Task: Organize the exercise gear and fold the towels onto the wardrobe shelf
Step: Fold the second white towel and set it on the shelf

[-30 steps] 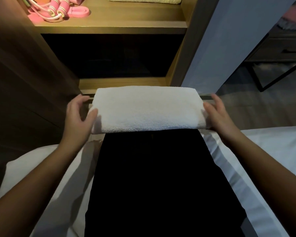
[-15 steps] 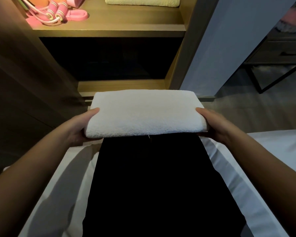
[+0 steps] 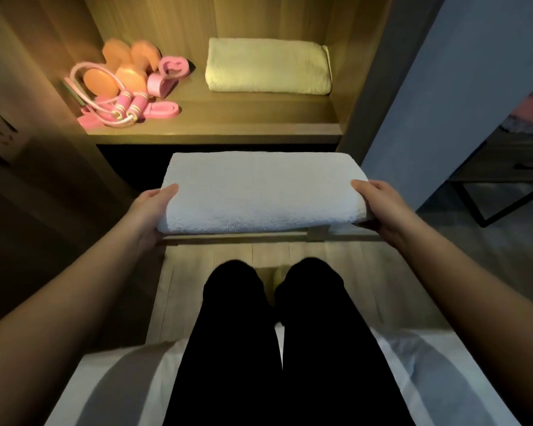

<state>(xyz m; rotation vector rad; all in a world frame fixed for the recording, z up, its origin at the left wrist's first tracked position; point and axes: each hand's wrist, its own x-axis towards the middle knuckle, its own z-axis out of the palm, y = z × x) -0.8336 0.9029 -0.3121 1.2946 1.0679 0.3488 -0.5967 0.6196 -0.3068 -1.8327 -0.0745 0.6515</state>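
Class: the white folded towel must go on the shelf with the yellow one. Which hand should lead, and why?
Right, though barely. Both hands, left hand and right hand, hold the white towel by its ends; the yellow towel lies on the shelf's right side, pink gear left.

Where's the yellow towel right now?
In the head view, the yellow towel lies folded on the right of the lit wardrobe shelf, beside the pink exercise gear.

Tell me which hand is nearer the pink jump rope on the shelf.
Left. The left hand sits below the jump rope, slightly right; the right hand holds the white towel's far end.
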